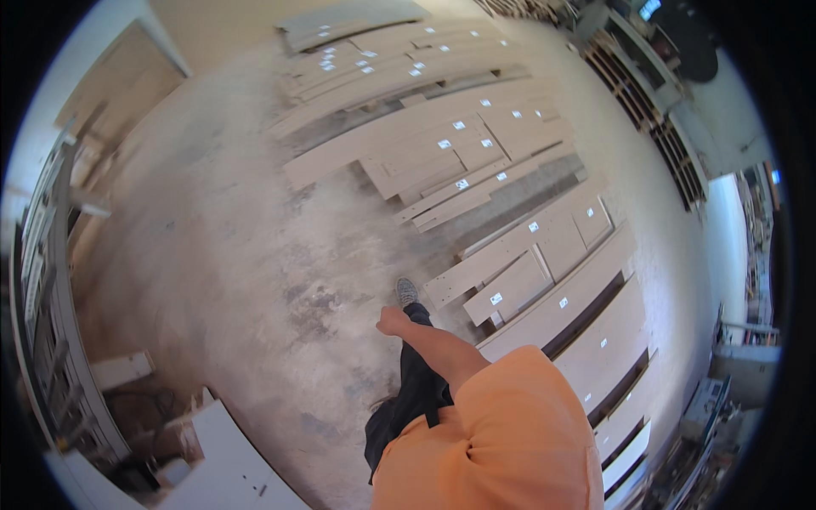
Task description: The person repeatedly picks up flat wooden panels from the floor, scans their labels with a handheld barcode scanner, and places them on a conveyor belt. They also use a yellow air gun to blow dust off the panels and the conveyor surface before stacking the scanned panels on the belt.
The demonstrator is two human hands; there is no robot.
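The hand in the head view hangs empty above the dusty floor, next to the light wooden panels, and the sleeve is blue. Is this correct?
Not fully. The head view shows an orange sleeve, not a blue one. The rest holds: the right hand hangs empty above the dusty floor, next to the light wooden panels.

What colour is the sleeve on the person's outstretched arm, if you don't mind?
Orange: the sleeve shows best in the head view, above the empty right hand.
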